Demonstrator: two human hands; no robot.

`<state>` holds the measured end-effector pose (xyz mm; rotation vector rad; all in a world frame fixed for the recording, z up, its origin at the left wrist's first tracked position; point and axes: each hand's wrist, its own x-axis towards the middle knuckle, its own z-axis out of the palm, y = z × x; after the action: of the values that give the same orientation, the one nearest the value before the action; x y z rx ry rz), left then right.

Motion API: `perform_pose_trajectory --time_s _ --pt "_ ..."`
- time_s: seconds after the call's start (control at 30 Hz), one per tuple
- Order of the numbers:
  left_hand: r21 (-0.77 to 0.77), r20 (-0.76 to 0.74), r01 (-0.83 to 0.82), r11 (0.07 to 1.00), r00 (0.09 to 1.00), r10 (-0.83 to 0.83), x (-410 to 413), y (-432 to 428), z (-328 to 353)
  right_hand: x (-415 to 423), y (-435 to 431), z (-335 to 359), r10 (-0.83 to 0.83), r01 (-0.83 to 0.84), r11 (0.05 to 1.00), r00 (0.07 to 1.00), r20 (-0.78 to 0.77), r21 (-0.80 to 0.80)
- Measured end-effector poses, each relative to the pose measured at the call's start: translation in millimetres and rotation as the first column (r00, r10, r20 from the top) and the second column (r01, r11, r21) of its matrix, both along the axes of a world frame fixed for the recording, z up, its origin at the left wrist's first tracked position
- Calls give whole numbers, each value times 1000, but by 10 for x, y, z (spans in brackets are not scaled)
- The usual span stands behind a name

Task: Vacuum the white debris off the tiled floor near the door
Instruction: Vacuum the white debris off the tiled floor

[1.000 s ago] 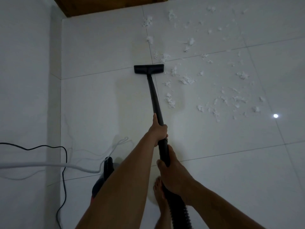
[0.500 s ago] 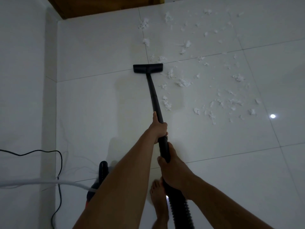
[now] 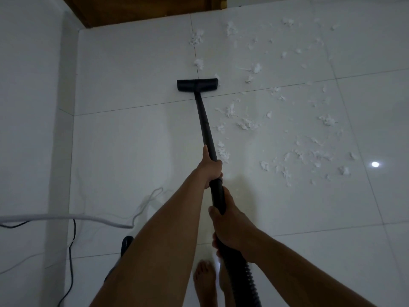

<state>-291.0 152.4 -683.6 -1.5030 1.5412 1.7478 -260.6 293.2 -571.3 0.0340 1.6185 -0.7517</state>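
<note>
I had both hands clamped on the vacuum. The left hand was wrapped round the black tube higher up. The right hand gripped it lower down, just above where the ribbed hose began. The flat nozzle sat on the tiled floor near the wooden door, and its right end was touching or almost touching 1 flake. Nearly all the white debris lay to the right of the tube, scattered over several tiles. 2 clumps sat ahead of the nozzle along the grout line.

I judged that most of the job remained. The main risk was the light fluff: a fast sideways sweep could have pushed the flakes along rather than lifting them. The larger tufts could also have choked the nozzle slot. A hard push straight on could have knocked the nozzle into the door.

At my left, a white cord and a black cord trailed over the floor by the wall, close to the vacuum body and my bare foot. A careless step or a tug on the hose could have snagged them or tipped the machine. The dim light made pale scraps on pale tile easy to miss.
</note>
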Motion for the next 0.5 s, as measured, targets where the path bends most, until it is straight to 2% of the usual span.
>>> perform_pose_trajectory --time_s 0.5 --pt "14 10 -72 997 997 72 -410 -208 -108 -451 -177 -153 47 -47 999 999 6 -12"
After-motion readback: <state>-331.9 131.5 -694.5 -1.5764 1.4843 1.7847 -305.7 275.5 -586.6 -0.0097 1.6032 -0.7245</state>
